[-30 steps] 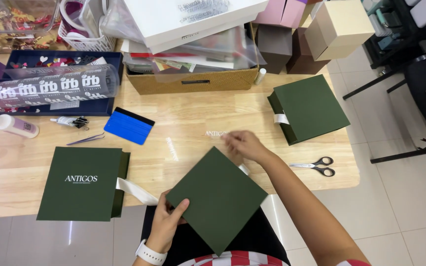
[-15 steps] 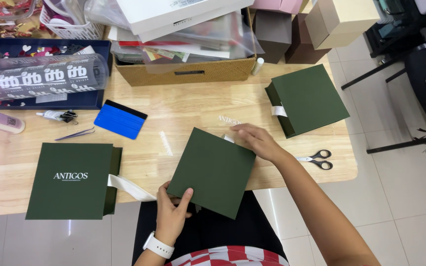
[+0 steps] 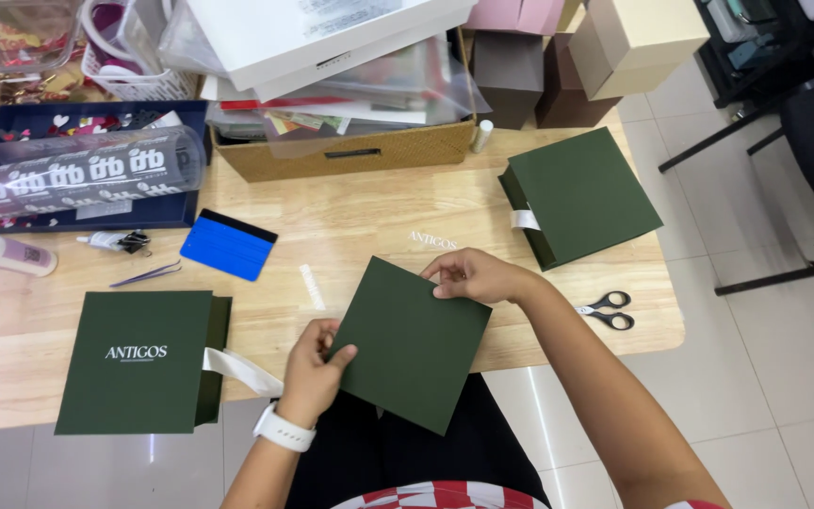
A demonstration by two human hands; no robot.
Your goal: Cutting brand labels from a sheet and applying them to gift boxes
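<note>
The green card has tilted — both hands' grip (left, right) pinching opposite edges.

We see a dark green card, a blue squeegee, black-handled scissors, a pale wood table and a white wristband.

blue squeegee, scissors, tweezers, glue bottle, wicker basket

Left fingers partly behind green card
</note>
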